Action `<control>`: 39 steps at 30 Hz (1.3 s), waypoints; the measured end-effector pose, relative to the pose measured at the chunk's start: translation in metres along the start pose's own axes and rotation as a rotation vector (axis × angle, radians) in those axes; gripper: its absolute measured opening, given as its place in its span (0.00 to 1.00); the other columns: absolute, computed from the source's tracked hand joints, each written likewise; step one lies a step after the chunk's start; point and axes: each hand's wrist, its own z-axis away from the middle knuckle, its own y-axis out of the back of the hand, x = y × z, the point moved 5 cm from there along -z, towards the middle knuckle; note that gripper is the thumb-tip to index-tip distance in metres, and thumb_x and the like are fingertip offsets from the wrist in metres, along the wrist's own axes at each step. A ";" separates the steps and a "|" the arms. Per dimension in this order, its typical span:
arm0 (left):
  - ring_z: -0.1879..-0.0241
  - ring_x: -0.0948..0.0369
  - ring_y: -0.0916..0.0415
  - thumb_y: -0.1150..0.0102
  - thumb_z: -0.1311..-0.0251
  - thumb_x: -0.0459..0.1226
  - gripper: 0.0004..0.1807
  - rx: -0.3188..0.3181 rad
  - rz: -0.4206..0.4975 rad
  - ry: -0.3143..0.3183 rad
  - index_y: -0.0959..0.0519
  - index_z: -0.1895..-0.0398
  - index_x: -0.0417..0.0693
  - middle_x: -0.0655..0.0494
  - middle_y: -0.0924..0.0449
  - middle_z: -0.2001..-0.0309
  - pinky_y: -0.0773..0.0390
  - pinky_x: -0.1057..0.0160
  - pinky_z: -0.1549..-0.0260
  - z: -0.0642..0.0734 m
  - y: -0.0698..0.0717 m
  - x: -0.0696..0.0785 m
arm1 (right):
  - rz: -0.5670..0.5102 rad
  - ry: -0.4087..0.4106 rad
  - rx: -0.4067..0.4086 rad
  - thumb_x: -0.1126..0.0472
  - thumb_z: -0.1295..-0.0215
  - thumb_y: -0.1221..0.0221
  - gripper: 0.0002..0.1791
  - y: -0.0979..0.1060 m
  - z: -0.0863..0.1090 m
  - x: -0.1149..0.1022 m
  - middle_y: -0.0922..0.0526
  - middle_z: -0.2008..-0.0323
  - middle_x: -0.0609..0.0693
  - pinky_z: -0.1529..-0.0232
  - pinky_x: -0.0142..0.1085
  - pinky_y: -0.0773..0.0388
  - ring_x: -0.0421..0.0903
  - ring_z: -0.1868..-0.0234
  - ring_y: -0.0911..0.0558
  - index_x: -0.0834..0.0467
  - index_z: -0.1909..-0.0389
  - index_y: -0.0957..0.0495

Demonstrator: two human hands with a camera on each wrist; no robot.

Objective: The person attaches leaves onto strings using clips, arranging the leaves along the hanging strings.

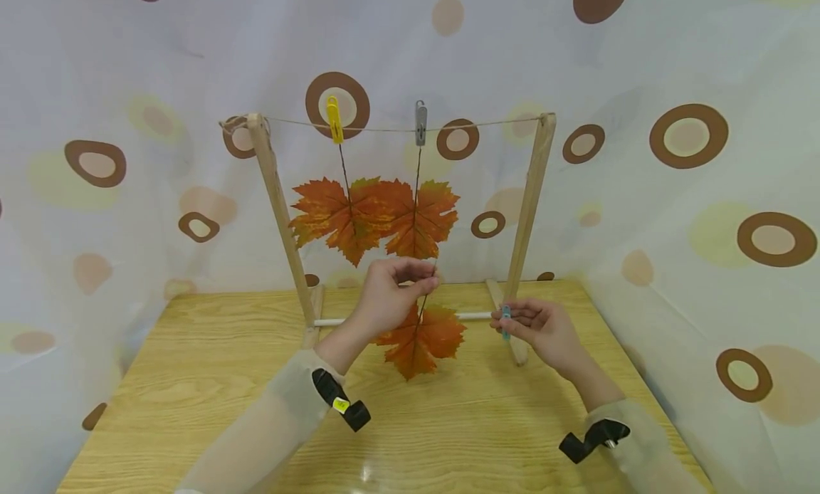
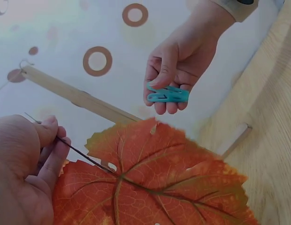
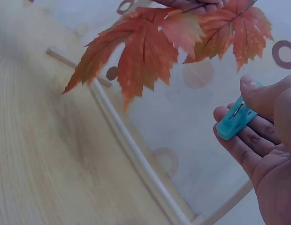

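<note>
My left hand pinches the thin dark stem of an orange-red maple leaf, which hangs below the fingers in front of the wooden frame. In the left wrist view the leaf spreads out wide, its stem running up between thumb and fingertips. To the right, my right hand holds a teal clothespin between the thumb and the fingers. Two more leaves hang from the string: the left leaf under a yellow clothespin, the other leaf under a grey clothespin.
The string spans two wooden posts, the left post and the right post. A white rod joins them low down. The frame stands on a wood-grain table before a patterned backdrop.
</note>
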 end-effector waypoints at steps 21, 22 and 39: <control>0.63 0.54 0.12 0.28 0.32 0.35 0.07 0.030 -0.048 -0.019 0.10 0.56 0.41 0.56 0.10 0.62 0.12 0.58 0.60 -0.030 -0.008 0.035 | 0.019 0.211 0.056 0.76 0.30 0.35 0.16 0.031 -0.041 -0.099 0.10 0.54 0.62 0.52 0.41 0.13 0.54 0.54 0.09 0.78 0.45 0.20; 0.63 0.54 0.12 0.28 0.32 0.35 0.07 0.032 -0.043 -0.012 0.10 0.56 0.41 0.56 0.10 0.62 0.12 0.59 0.59 -0.032 -0.008 0.036 | 0.036 0.213 0.059 0.76 0.29 0.35 0.15 0.031 -0.043 -0.103 0.10 0.54 0.61 0.54 0.39 0.12 0.53 0.54 0.09 0.77 0.44 0.19; 0.60 0.51 0.12 0.27 0.33 0.34 0.08 0.075 0.016 0.024 0.10 0.55 0.41 0.53 0.10 0.60 0.12 0.61 0.57 -0.055 -0.016 0.056 | -0.153 0.315 0.105 0.79 0.32 0.35 0.17 0.048 -0.072 -0.188 0.10 0.56 0.63 0.44 0.39 0.16 0.55 0.54 0.09 0.84 0.46 0.22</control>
